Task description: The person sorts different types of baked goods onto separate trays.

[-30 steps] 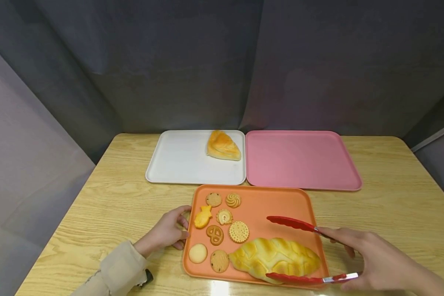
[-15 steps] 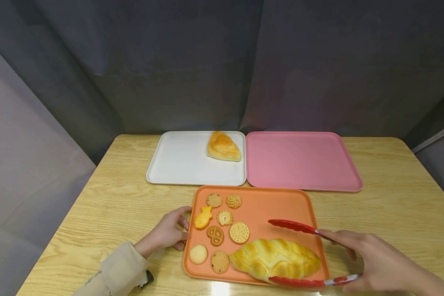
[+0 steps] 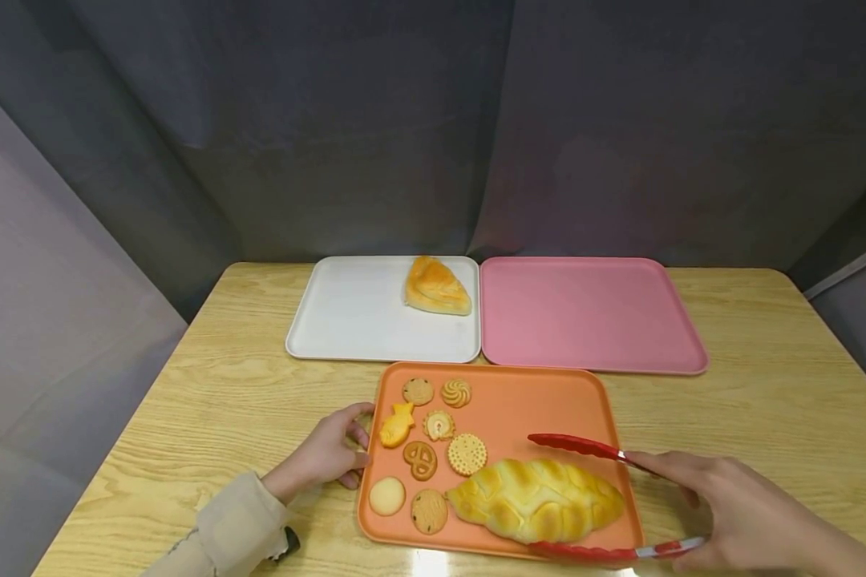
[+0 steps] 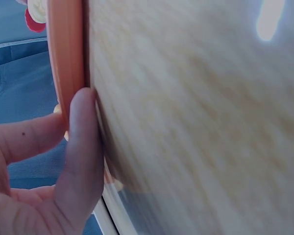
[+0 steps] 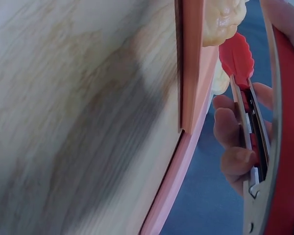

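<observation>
Dark cloth (image 3: 361,128) hangs farthest from the hands, and the wooden table (image 3: 779,385) spreads below them. Between the hands lies the orange tray (image 3: 530,401); the left hand (image 3: 332,449) pinches its edge, thumb outside the rim and a finger reaching inside. Ahead of the right hand (image 3: 736,501), slightly to its left, is the pink tray (image 3: 584,312), and ahead of the left hand the white tray (image 3: 361,312), the two side by side. Just left of the right hand, the braided loaf (image 3: 534,498) rests on the orange tray. The right hand grips red-ended tongs (image 3: 577,444) with their arms spread wide, one on each side of the loaf; the far arm stands apart from it, while contact at the near one cannot be told. Forward and right of the left hand, a triangular pastry (image 3: 436,286) sits on the white tray. Close to the left hand's fingertips, small cookies (image 3: 467,454) cover that side of the orange tray, among them a fish-shaped one (image 3: 397,426) and a pretzel-shaped one (image 3: 420,460)
</observation>
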Action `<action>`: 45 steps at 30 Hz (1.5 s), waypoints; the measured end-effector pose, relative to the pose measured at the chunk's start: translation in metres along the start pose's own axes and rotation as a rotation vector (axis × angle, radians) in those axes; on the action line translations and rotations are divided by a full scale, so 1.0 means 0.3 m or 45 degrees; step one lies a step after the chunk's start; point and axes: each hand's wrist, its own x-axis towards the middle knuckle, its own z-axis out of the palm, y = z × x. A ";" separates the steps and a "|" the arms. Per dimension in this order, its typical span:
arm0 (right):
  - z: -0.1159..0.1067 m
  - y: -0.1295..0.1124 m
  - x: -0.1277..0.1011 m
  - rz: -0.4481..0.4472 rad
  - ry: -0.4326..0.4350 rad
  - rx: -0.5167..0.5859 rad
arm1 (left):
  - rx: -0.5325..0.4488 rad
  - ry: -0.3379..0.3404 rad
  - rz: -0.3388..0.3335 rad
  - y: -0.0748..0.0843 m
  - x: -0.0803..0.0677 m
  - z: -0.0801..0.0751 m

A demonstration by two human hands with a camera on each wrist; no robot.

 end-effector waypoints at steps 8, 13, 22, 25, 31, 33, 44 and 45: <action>0.025 0.031 0.006 -0.097 -0.008 -0.084 | 0.015 -0.003 -0.005 -0.001 0.000 0.002; 0.040 0.038 0.010 -0.156 0.042 -0.098 | 0.021 -0.007 -0.001 -0.004 -0.001 0.003; 0.048 0.050 0.011 -0.179 0.022 0.001 | 0.021 -0.003 -0.004 -0.001 -0.003 0.002; 0.049 0.054 0.009 -0.181 0.023 0.014 | 0.021 -0.005 -0.011 0.001 -0.003 0.001; 0.043 0.054 0.005 -0.185 0.024 0.050 | 0.009 0.001 -0.008 0.005 -0.003 0.002; 0.038 0.052 0.004 -0.184 0.025 0.108 | 0.003 0.007 -0.005 0.008 -0.005 0.003; 0.001 0.030 0.022 -0.238 0.101 0.199 | 0.005 0.013 -0.006 0.011 -0.009 0.003; -0.003 0.028 0.025 -0.231 0.099 0.194 | 0.005 0.014 -0.005 0.011 -0.009 0.004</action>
